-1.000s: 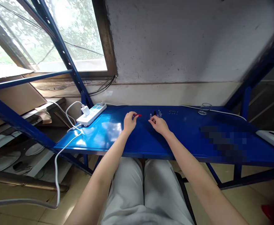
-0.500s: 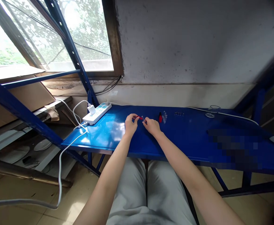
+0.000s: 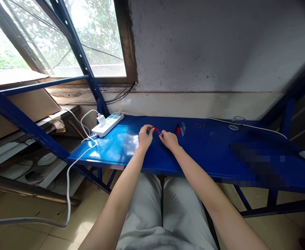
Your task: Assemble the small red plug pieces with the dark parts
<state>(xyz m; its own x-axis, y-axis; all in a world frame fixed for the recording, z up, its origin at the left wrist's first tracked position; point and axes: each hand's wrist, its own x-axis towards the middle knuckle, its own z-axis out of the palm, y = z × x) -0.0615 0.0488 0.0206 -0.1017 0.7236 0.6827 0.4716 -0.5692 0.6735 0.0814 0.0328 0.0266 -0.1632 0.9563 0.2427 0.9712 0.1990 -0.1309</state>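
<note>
Work is carried out above the counter (image 3: pixel 199 158), with both hands raised over its left-centre part, between the front and rear edges. By the left hand (image 3: pixel 145 137) a red stick (image 3: pixel 155 128) is pinched, its fingers closed at the tips. By the right hand (image 3: pixel 169 140) a slim clear tube (image 3: pixel 160 132) is gripped, likewise between closed fingers. The two pieces are brought end to end; whether they are touching cannot be told. A light pinch near the meeting ends would seem best, with both pieces kept in one line and the forearms steadied, since such thin things could easily be tilted or dropped.

Toward the front right corner, a dark blurred patch (image 3: pixel 259 165) cannot be identified. The left rear corner is occupied by a power strip (image 3: pixel 107 124), and near the right of the rear edge a glass (image 3: pixel 237 122) is placed beside a white cord (image 3: pixel 267 131). Just beyond the right hand, a red-and-black bottle (image 3: pixel 178 129) and clear pieces (image 3: pixel 183 129) are set side by side; these could be knocked by a wide sweep. Farther right, tiny bits (image 3: pixel 199 125) are laid in a row.
</note>
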